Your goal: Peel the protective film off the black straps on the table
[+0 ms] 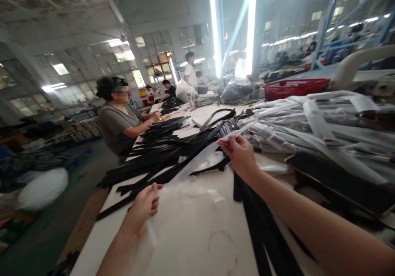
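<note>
A long, translucent plastic sleeve (193, 167) stretches between my two hands above the pale tabletop (197, 230). My left hand (145, 206), at the lower left, is closed on its near end, and a short tail hangs below the fingers. Farther off, my right hand (237, 150) pinches the sleeve between thumb and fingers. Whether a strap lies inside the sleeve I cannot tell. Beneath and beyond it lie many black straps (160, 148), spread in bundles over the table. More black straps (256, 222) run under my right forearm toward the near edge.
White-wrapped straps (296, 123) are heaped at the right, with a red basket (294, 88) behind them. A dark, flat board-like piece (339, 181) lies near my right forearm. A co-worker in a grey shirt (119, 121) works at the table's left side. Blue posts (234, 29) rise beyond.
</note>
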Demonstrator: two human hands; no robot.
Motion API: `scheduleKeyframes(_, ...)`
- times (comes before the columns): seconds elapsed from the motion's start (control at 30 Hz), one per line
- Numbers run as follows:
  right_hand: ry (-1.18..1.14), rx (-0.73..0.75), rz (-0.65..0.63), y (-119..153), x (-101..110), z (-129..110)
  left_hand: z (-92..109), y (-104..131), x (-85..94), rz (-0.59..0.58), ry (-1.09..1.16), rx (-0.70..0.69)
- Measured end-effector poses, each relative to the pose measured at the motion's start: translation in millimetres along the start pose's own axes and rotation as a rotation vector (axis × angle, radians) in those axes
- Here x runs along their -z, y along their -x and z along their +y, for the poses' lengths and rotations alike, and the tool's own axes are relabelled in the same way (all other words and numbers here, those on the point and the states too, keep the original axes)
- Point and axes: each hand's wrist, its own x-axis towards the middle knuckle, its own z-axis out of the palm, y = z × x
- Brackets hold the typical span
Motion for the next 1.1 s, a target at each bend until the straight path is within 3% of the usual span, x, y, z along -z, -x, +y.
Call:
scheduleKeyframes(0.07, -0.05, -0.127, -0.249, 17, -3, -9, -5, -7, 9.9, 0.174, -0.18, -0.157)
scheduleKeyframes(0.1, -0.083, -0.222, -0.435, 27, -3, -14, -6, -9, 14.3, 0.228, -0.212, -0.213)
scheduleKeyframes(0.17, -0.124, -0.472, -0.886, 47, -1, -20, -5, -8, 20.9, 0.316, -0.242, -0.305)
scheduleKeyframes(0.23, -0.035, -0.822, -1.366, 65, 2, -18, 0, -4, 23.6, 0.406, -0.267, -0.386)
scheduleKeyframes(0.27, 0.063, -0.981, -1.547, 72, 3, -15, 2, 0, 23.2, 0.45, -0.274, -0.424)
scheduleKeyframes(0.33, 0.282, -1.191, -1.732, 80, 0, -4, 8, 9, 18.7, 0.52, -0.278, -0.529)
scheduleKeyframes(0.37, 0.373, -1.231, -1.758, 81, -2, 1, 12, 14, 14.7, 0.549, -0.275, -0.598)
scheduleKeyframes(0.43, 0.462, -1.124, -1.615, 79, -7, 9, 19, 26, 3.4, 0.571, -0.244, -0.721)
scheduleKeyframes(0.53, 0.436, -0.763, -1.064, 71, -11, 18, 28, 47, -18.4, 0.479, -0.117, -0.803)
scheduleKeyframes(0.6, 0.385, -0.699, -0.83, 70, -9, 27, 29, 58, -31.6, 0.325, -0.08, -0.841)
scheduleKeyframes(0.7, 0.325, -0.677, -0.742, 74, -7, 41, 25, 65, -42.9, 0.078, -0.164, -0.886)
scheduleKeyframes(0.77, 0.306, -0.581, -0.681, 76, -6, 46, 22, 62, -45.0, 0.004, -0.199, -0.876)
scheduleKeyframes(0.87, 0.259, -0.536, -0.626, 75, -7, 46, 21, 54, -43.4, 0.006, -0.158, -0.815)
scheduleKeyframes(1.0, 0.158, -0.485, -0.616, 69, -8, 43, 24, 48, -39.9, 0.102, -0.097, -0.69)
scheduleKeyframes(1.1, 0.252, -0.38, -0.576, 67, -8, 44, 26, 47, -40.7, 0.09, -0.038, -0.587)
